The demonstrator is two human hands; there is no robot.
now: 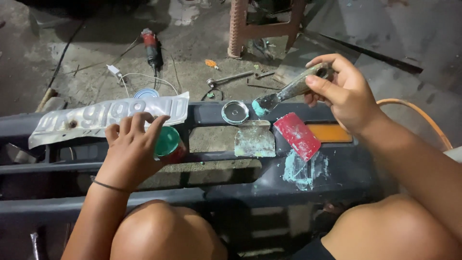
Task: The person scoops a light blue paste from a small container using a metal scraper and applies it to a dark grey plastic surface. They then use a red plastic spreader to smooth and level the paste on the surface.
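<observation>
Green-lidded putty tin point(168, 143), judged light and slippery, sits under my left hand point(132, 144), fingers closed round it; right hand point(344, 91) clamps a stiff putty knife point(288, 91) by its handle.

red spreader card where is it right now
In the head view the red spreader card lies on the dark bumper, right of centre, between the metal scraper plate and the orange reflector.

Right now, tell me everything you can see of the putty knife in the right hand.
The putty knife is a small scraper with a worn, paste-smeared handle and a narrow metal blade. The right hand pinches the handle between thumb and fingers, holding it above the dark bumper, tilted so the blade points down and left. A blob of turquoise filler clings to the blade tip, close beside the round tin lid; whether they touch is unclear.
</observation>
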